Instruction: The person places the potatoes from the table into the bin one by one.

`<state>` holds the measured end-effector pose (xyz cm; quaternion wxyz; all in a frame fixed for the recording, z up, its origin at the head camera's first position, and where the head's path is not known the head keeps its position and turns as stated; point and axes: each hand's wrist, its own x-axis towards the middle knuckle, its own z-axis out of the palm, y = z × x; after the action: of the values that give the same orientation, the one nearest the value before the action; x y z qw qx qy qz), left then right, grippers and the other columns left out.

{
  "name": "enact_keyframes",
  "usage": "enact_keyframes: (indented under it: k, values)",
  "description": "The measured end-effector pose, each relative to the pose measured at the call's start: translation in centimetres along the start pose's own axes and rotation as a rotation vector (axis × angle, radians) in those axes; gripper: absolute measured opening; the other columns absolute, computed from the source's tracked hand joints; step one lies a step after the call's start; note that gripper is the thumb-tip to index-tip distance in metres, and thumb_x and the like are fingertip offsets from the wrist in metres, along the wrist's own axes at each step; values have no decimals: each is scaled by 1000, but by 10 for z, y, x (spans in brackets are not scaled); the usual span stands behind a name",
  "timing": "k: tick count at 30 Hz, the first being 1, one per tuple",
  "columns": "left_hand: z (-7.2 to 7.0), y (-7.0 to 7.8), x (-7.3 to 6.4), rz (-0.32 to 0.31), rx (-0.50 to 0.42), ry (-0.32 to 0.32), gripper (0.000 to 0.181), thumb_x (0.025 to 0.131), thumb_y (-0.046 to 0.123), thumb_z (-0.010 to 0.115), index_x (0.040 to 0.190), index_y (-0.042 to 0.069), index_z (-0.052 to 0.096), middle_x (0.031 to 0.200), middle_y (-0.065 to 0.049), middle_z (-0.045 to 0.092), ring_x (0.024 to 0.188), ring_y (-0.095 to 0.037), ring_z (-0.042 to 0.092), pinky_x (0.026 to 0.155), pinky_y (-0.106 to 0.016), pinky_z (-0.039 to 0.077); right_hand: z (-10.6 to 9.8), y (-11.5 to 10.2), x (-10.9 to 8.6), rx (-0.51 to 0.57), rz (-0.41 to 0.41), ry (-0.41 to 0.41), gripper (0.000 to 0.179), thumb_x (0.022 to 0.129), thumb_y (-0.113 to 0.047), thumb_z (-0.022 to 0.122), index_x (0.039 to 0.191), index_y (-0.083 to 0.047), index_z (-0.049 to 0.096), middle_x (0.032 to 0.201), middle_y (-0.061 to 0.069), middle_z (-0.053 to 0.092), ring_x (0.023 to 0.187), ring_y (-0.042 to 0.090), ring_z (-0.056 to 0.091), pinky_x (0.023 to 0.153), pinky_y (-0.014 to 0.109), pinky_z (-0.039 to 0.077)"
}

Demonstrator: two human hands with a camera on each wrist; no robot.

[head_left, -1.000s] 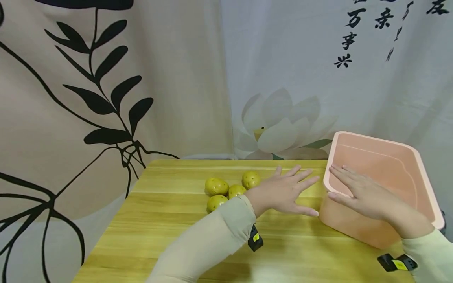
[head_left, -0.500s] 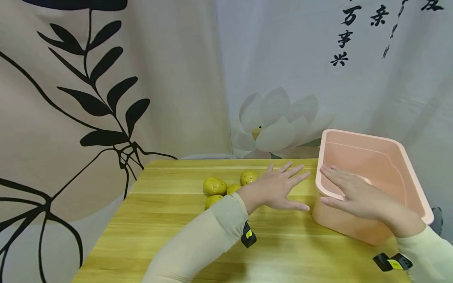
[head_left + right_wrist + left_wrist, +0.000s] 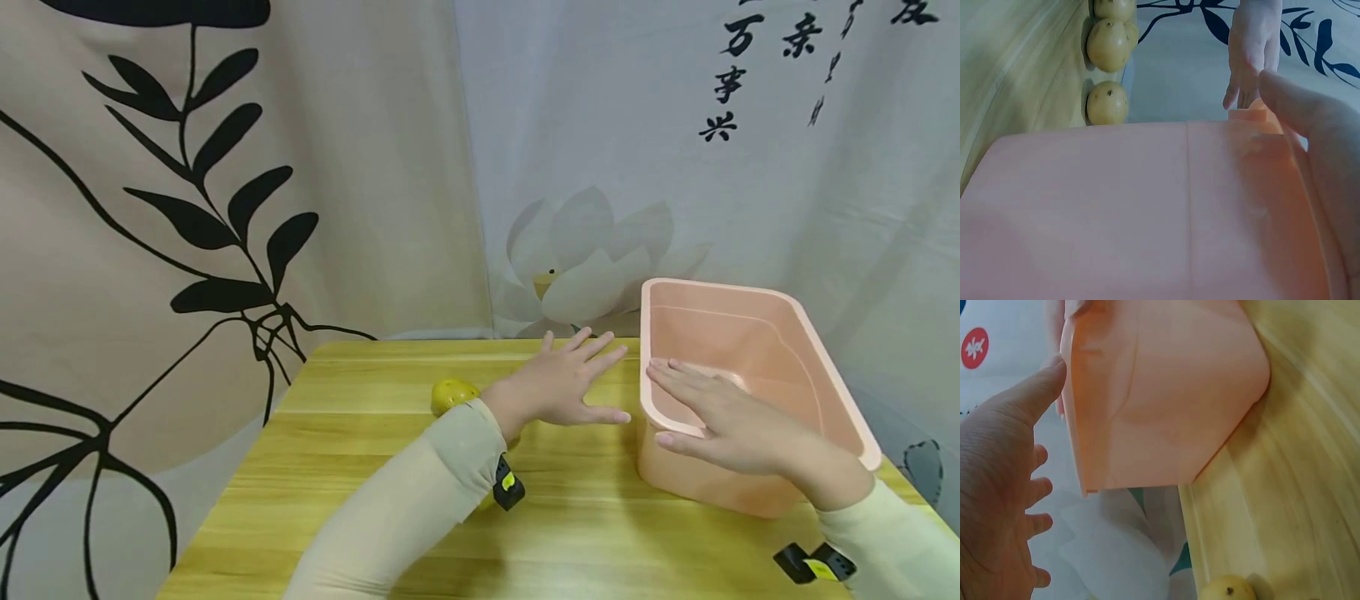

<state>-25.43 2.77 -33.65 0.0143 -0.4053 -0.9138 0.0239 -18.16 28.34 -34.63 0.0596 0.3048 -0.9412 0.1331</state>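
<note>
My right hand holds the pink plastic bin at its near left corner, the thumb outside the rim and the other fingers stretched over the opening. From the right wrist view, the thumb lies against the rim and the bin's outer wall fills the lower part. Left of the bin, my left hand hovers with spread fingers, apart from it and holding nothing. One yellow potato shows beside the left sleeve, which covers most of the others. Several potatoes appear in the right wrist view.
The wooden table carries the bin near its right side. A printed curtain hangs right behind the far edge. Black wrist cameras are strapped on both sleeves.
The bin has slid to the left together with my right hand. My left hand has shifted left as well, and its sleeve now hides more potatoes. The view has turned slightly.
</note>
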Motion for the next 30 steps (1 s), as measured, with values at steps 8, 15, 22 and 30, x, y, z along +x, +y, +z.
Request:
enact_keyframes:
  k: [8, 15, 22, 30]
  values:
    - [0, -5, -2, -13, -10, -3, 94, 77, 88, 20, 154, 36, 2, 160, 10, -4, 147, -22, 2, 111, -62, 13, 3, -12, 0, -36, -103, 29, 79, 90, -51, 61, 153, -18, 27, 156, 2, 28, 144, 22, 20, 116, 38, 8]
    - [1, -2, -1, -2, -28, -2, 90, 80, 86, 19, 154, 36, 3, 160, 9, -1, 147, -22, 3, 111, -62, 12, -5, -15, -4, 16, -47, -11, 77, 91, -50, 60, 154, -24, 23, 158, -2, 23, 145, 23, 15, 113, 59, 11]
    - [1, 2, 3, 25, -32, 11, 86, 83, 83, 19, 154, 37, 6, 161, 6, 5, 147, -23, 5, 111, -62, 12, -18, 2, -16, 36, 19, 18, 75, 92, -43, 62, 154, -26, 23, 156, 3, 27, 145, 30, 17, 111, 63, 11]
    - [0, 8, 10, 45, -57, -3, 83, 84, 82, 13, 153, 39, -1, 161, 9, 2, 147, -22, 1, 111, -63, 9, -27, 49, -32, 99, 178, 35, 73, 94, -41, 60, 154, -26, 22, 159, 8, 17, 146, 30, 8, 113, 59, -1]
